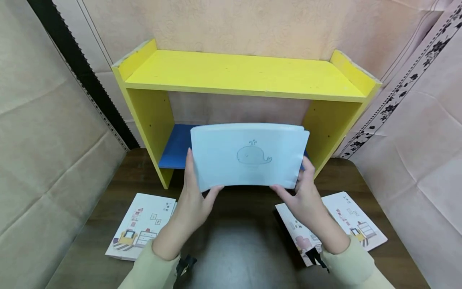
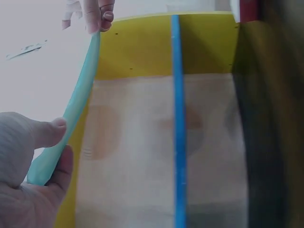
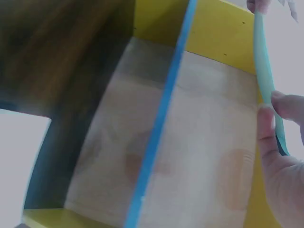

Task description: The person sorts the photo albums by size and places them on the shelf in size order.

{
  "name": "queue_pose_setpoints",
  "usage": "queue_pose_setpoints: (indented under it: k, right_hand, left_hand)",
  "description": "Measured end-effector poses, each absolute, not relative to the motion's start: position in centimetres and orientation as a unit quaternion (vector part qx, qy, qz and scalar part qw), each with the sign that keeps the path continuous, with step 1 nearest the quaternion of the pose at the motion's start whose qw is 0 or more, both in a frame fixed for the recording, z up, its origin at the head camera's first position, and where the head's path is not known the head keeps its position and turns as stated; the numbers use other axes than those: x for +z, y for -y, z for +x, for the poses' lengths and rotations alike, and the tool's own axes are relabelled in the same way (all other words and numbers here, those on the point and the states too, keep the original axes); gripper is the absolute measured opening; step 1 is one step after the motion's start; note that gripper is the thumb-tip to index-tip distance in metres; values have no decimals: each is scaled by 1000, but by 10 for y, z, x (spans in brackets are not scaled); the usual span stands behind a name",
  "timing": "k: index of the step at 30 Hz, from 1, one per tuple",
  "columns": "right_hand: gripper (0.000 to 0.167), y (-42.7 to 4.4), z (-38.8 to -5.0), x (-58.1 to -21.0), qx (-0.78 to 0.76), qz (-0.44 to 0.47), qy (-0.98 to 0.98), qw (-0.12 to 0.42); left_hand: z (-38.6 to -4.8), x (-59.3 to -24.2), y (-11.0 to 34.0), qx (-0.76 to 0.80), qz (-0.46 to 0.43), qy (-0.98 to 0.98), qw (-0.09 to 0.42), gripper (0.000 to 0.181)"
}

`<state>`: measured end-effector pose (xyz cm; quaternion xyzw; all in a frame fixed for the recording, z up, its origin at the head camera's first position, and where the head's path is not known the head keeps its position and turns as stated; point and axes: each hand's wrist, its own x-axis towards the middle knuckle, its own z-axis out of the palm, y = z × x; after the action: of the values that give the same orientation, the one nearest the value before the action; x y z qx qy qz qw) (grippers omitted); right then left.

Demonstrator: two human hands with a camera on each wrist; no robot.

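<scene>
Pale blue pack: the pale blue pack (image 1: pixel 249 160) is held up in front of the yellow shelf (image 1: pixel 234 74), between the two hands and clear of the table (image 1: pixel 238 245); its long edges run from side to side.
Left hand: the left hand (image 1: pixel 195 202) pinches the pack at its lower left corner, thumb by the bottom edge, a finger reaching up along the left edge.
Right hand: the right hand (image 1: pixel 304 198) pinches the lower right corner, its thumb pointing inward, with fingers at the right edge.
Middle of the pack: this stretch lies free between the two grips, and most of its height rises above the thumbs.
Whale drawing: a small outlined whale (image 1: pixel 254 154) (spouting, and upright to the wearer) sits between the hands, touched by neither.
Bend: the wrist views show the pack edge-on and bowed, with thumb and fingers on opposite faces.
Blue board: the blue board (image 1: pixel 175 146) crosses the shelf's opening, its middle hidden by the pack in the head view.
White booklets: one white booklet (image 1: pixel 142 226) lies left of the left forearm; others (image 1: pixel 355 218) lie around the right forearm, partly covered by it.
</scene>
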<state>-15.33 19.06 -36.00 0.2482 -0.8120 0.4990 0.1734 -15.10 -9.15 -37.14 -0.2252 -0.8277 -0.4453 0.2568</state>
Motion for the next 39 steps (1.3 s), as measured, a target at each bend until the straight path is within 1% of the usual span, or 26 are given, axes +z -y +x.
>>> queue_pose_setpoints:
  k: [8, 12, 16, 23, 27, 33, 39]
  right_hand:
    - [94, -188, -165, -335, 539, 242, 772, 233]
    - [89, -188, -167, -330, 547, 224, 773, 230]
    - [88, -187, -166, -328, 562, 218, 768, 217]
    - [94, -179, -157, -311, 559, 240, 764, 218]
    - [95, -176, -150, -304, 543, 265, 762, 234]
    - [95, -174, -151, -298, 534, 298, 745, 265]
    - [92, -177, -154, -292, 527, 286, 749, 282]
  left_hand:
    - [-166, -340, 86, -430, -235, 806, 331, 107]
    - [-170, -335, 86, -423, -229, 801, 356, 104]
    - [-170, -333, 88, -429, -218, 803, 350, 102]
    - [-170, -326, 91, -477, -213, 786, 331, 96]
    - [-170, -325, 91, -518, -230, 756, 326, 93]
    - [-173, -321, 90, -532, -253, 734, 337, 91]
    - [-172, -312, 91, -581, -267, 697, 323, 85]
